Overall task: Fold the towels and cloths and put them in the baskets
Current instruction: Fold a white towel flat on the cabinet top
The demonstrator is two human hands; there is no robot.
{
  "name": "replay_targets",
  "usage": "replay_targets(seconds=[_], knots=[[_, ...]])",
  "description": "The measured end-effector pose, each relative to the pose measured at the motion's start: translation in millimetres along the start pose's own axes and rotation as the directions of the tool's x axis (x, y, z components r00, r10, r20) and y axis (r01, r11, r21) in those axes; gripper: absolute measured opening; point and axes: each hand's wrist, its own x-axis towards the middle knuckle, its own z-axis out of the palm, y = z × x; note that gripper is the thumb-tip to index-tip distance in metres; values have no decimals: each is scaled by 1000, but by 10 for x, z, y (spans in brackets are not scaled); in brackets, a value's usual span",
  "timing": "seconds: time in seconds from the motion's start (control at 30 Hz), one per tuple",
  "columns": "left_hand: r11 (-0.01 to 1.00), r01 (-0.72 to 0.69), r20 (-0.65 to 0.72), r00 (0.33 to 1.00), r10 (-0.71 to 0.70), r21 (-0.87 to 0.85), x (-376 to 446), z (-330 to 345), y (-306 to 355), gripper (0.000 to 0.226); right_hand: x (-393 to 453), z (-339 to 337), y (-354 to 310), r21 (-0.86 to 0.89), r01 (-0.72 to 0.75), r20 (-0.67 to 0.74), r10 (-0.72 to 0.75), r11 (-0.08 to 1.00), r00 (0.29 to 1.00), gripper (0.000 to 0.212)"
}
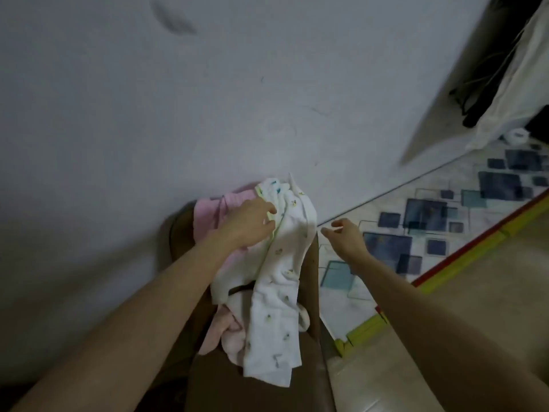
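Your left hand (252, 223) grips the white printed cloth (276, 281) near its top, fingers curled into the green-trimmed edge; the cloth hangs down in a long crumpled strip over the brown box (261, 391) that carries the pile. Your right hand (346, 236) holds nothing — fingers loosely curled, thumb and forefinger apart, just beside the cloth's right edge and not touching it.

Under and behind the white cloth lie pink cloths: one (208, 215) bunched at the far edge against the wall (148, 114), another (225, 331) crumpled nearer you, partly covered by the hanging strip. No basket can be identified with certainty; the brown container may be one, but its form is unclear.

Step in hand, by my reading: picking up one cloth for folding — no fold is made yet, and the pile is unfolded, so the task looks early.

Next move calls for your right hand to take the free upper corner, so both hands can spread the cloth flat. Lift it clear of the pink cloths first, or they may drag along. The patterned mat (430, 227) at right offers a flat surface.
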Motion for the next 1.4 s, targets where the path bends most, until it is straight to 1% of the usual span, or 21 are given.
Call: replay_targets(seconds=[0.03, 0.13, 0.17, 0.23, 0.3, 0.4, 0.47, 0.57, 0.63, 0.7, 0.77, 0.83, 0.97, 1.03, 1.1, 1.13, 1.17, 1.23, 1.3, 1.33, 1.4], knots=[[1000, 12, -4, 1000, -12, -2, 40, 28, -50, 38, 73, 94, -38, 45, -37, -2, 37, 998, 999, 46], [999, -32, -55, 998, 34, 27, 98, 141, -203, 41, 270, 368, -82, 159, -121, -1, 123, 980, 992, 52], [998, -58, -47, 997, 59, 31, 103, 172, -245, 43, 307, 466, -80, 185, -146, 9, 147, 972, 989, 49], [991, -124, -34, 992, 125, 52, 128, 209, -326, 48, 347, 623, -70, 198, -160, 1, 163, 967, 987, 35], [980, -173, -20, 984, 176, 94, 191, 207, -369, 54, 352, 719, -89, 206, -141, -35, 151, 968, 988, 19], [958, -203, 22, 979, 203, 203, 339, 256, -427, 58, 302, 724, -124, 224, -91, -24, 99, 970, 995, 11], [945, -176, 67, 984, 163, 274, 423, 305, -490, 60, 232, 636, -140, 243, -65, -10, 69, 968, 998, 10], [950, -116, 99, 991, 91, 290, 476, 350, -501, 62, 141, 450, -134, 241, -26, -23, 33, 970, 999, 12], [954, -102, 85, 993, 81, 281, 497, 347, -463, 61, 72, 328, -166, 211, 22, -74, -7, 977, 997, 14], [954, -113, 105, 991, 87, 278, 521, 327, -431, 60, 4, 209, -235, 188, 99, -168, -67, 977, 984, 14], [950, -139, 129, 986, 106, 281, 537, 323, -409, 60, -71, 88, -350, 181, 190, -293, -131, 965, 947, 13], [955, -150, 141, 983, 117, 256, 542, 317, -387, 61, -142, -25, -461, 218, 265, -403, -161, 939, 901, 13], [964, -133, 162, 982, 96, 230, 509, 294, -340, 60, -292, -174, -596, 265, 361, -507, -189, 894, 841, 18], [971, -107, 140, 987, 78, 213, 494, 257, -327, 55, -371, -211, -617, 291, 380, -472, -213, 878, 856, 19], [979, -54, 121, 992, 30, 197, 483, 208, -323, 47, -443, -215, -631, 284, 350, -310, -261, 893, 914, 18], [981, -20, 116, 993, -3, 192, 466, 171, -315, 44, -476, -205, -631, 254, 338, -230, -283, 906, 931, 17], [983, 20, 103, 994, -40, 182, 445, 137, -309, 42, -503, -192, -623, 232, 333, -191, -293, 914, 937, 17], [984, 76, 97, 991, -93, 162, 390, 66, -288, 37, -541, -185, -622, 231, 329, -190, -289, 916, 938, 16], [978, 70, 105, 990, -92, 198, 353, -5, -242, 32, -588, -215, -615, 196, 338, -177, -305, 921, 936, 14], [976, 60, 113, 990, -86, 210, 328, -54, -203, 32, -618, -247, -608, 181, 350, -183, -318, 919, 930, 13], [982, 67, 125, 988, -90, 178, 308, -152, -125, 42, -699, -351, -617, 217, 386, -251, -331, 897, 910, 12]])
